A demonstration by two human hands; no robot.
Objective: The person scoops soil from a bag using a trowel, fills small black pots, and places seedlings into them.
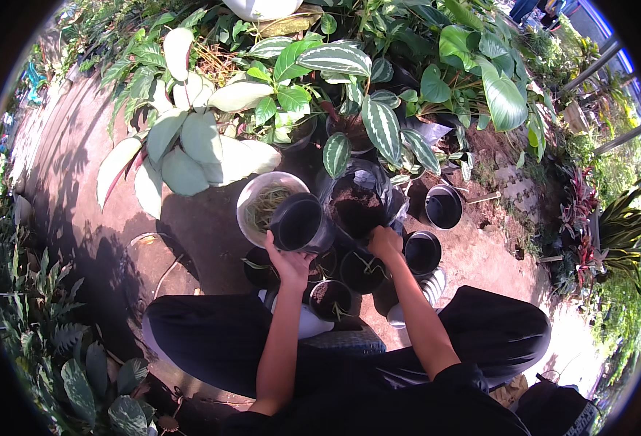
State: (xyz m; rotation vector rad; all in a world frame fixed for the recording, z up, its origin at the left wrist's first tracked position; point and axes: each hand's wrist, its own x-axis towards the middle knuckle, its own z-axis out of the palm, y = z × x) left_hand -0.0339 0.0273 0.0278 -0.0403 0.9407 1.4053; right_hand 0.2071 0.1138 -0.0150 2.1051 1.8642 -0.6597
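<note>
My left hand (pixel 290 265) holds a black plastic plant pot (pixel 297 220) tilted beside a plastic bag of dark soil (pixel 356 207). The inside of this pot looks dark. At the near rim of the bag is my right hand (pixel 384 243), its fingers partly hidden, so its grip is unclear. Partly behind the held pot stands a white bucket (pixel 246 229) with cut green plant stems (pixel 268 204) inside. Below the hands are several black pots with small green cuttings, one of them a soil-filled pot (pixel 330 300) near my feet.
Two black pots (pixel 443 207), (pixel 422 253) stand to the right, a stick (pixel 484 198) beside the farther one. Large leafy potted plants (pixel 189 141) crowd the far side. A round lid-like disc (pixel 162 267) lies on the ground at left. A dark bag (pixel 555 409) is at the lower right.
</note>
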